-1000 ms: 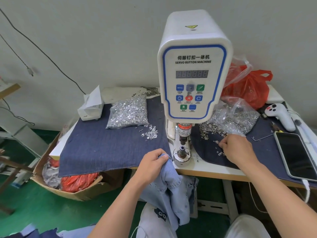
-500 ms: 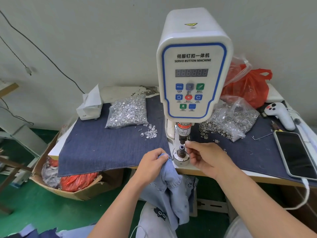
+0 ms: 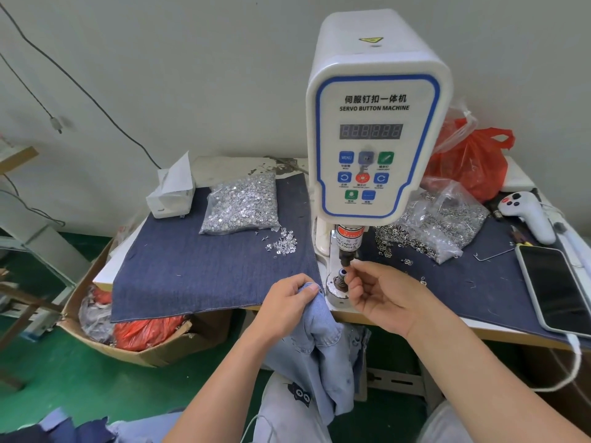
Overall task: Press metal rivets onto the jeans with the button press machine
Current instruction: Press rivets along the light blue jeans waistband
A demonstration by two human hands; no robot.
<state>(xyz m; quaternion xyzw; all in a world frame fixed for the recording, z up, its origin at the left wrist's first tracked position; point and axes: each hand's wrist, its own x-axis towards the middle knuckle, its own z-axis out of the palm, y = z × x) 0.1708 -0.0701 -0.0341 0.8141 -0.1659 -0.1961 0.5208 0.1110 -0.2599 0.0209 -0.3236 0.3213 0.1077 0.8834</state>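
Dark denim cloth [image 3: 204, 276] spread over a worktable [image 3: 499, 332] against a pale wall; white button press machine [image 3: 377, 123] upright at the middle, punch [image 3: 347, 257] hanging above the lower die [image 3: 341, 278]. Left of the machine, a clear bag of silvery tack pieces [image 3: 243, 204] with a few spilled beside it; right of it, an opened bag of ring-shaped rivet pieces [image 3: 438, 223] with loose ones scattered on the cloth. Further right, a phone [image 3: 558, 286] lying flat and a white handheld controller [image 3: 527, 215]; red plastic bag [image 3: 473, 161] behind. Loading step, by the look of things: right hand [image 3: 387, 298] raised to the gap between punch and die, thumb and forefinger closed together in a pinch right at the punch tip (presumably on a rivet piece, though too small and hidden to confirm), other fingers loosely curled. Left hand [image 3: 287, 302] closed around a bunched fold of the light-blue jeans [image 3: 323, 343], held at the table edge just beside the die base and not yet over it; rest of the garment hanging down toward the lap. Nothing pressed yet at this spot, judging from the fabric still off the die. Next move likely: seat the piece squarely, pull the right fingers well clear of the punch (warning label on the ram for good reason), then slide the jeans over the die with the marked spot centred and flat, single layer, no folds caught underneath, before triggering the press. Main risks: a piece seated crooked, or fingers left under the ram.
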